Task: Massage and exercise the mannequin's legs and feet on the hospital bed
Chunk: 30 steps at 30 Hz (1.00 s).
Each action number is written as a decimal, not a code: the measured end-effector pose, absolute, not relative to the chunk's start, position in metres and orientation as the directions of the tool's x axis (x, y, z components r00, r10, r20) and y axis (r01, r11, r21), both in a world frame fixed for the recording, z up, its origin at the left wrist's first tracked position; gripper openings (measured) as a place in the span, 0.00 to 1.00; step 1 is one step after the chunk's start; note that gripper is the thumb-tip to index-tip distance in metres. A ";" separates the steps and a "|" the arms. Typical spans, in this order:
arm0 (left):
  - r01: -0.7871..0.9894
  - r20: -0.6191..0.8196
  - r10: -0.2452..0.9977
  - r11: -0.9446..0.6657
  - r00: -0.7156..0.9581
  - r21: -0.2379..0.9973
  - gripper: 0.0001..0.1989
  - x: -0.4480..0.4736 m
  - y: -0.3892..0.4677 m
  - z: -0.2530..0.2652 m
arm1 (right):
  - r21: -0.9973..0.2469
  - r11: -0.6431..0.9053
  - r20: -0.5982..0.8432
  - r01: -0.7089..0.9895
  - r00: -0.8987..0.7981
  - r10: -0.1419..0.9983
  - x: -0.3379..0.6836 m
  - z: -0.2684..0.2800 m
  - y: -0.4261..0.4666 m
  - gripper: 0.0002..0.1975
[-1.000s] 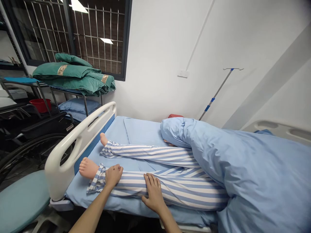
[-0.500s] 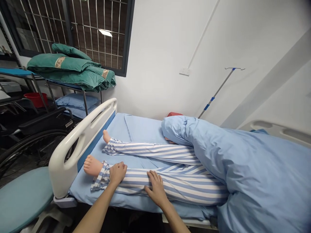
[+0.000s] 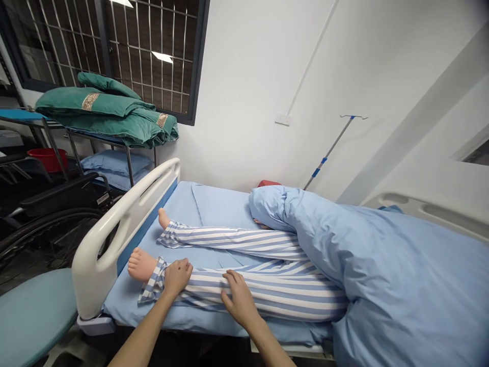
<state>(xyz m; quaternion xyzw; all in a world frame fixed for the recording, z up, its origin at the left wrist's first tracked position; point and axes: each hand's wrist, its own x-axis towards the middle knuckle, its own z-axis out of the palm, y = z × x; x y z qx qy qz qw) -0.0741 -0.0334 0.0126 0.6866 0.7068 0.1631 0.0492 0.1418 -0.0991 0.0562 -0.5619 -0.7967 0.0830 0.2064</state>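
A manikin in blue-and-white striped trousers lies on the bed, its smooth bare foot pointing toward the footboard. My left hand is closed over the near lower leg, just above the trouser cuff. Farther up the same leg, around the knee, my right hand rests with its fingers spread and the thumb apart. The second leg lies stretched out beyond, untouched by either hand. A light blue quilt hides the upper body.
The white footboard stands left of the feet. Beside it are a teal-topped stool and a wheelchair. Folded green bedding lies on a rack by the barred window. An IV pole leans behind the bed.
The view has shifted slightly, so the scene sits a little farther left. My right hand's fingers look somewhat more raised and bent. The left hand keeps its place on the lower leg.
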 end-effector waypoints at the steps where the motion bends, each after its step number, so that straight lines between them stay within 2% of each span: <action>1: 0.955 0.157 0.986 0.006 -0.055 0.298 0.14 -0.074 -0.034 0.013 | -0.382 0.376 0.272 0.844 -0.285 0.919 0.137 0.059 -0.094 0.18; 7: 0.962 0.176 0.982 0.012 -0.063 0.274 0.14 -0.072 -0.034 0.010 | -0.495 0.451 0.396 0.743 -0.269 0.878 0.089 0.063 -0.056 0.14; 12: 0.970 0.165 0.986 -0.001 -0.041 0.244 0.14 -0.072 -0.033 0.007 | -0.606 0.389 0.338 0.694 -0.218 0.915 0.048 0.044 -0.030 0.11; 14: 0.972 0.154 0.987 0.003 -0.040 0.236 0.13 -0.072 -0.032 0.005 | -0.589 0.319 0.258 0.743 -0.202 0.945 0.039 0.031 -0.025 0.10; 18: 0.977 0.159 0.986 0.015 -0.050 0.215 0.14 -0.071 -0.032 0.003 | -0.395 0.216 0.183 0.893 -0.153 0.971 0.032 0.013 -0.024 0.12; 20: 0.979 0.154 0.988 -0.002 -0.030 0.204 0.14 -0.071 -0.031 0.004 | -0.350 0.203 0.168 0.915 -0.152 0.974 0.032 0.011 -0.024 0.12; 24: 0.982 0.069 0.996 -0.065 0.053 0.179 0.15 -0.077 -0.025 0.009 | -0.366 0.202 0.120 0.909 -0.169 0.978 0.034 0.015 -0.021 0.12; 30: 0.991 -0.059 0.992 -0.109 0.113 0.072 0.17 -0.088 -0.015 0.019 | -0.494 0.186 0.062 0.850 -0.178 0.982 0.039 0.015 -0.015 0.09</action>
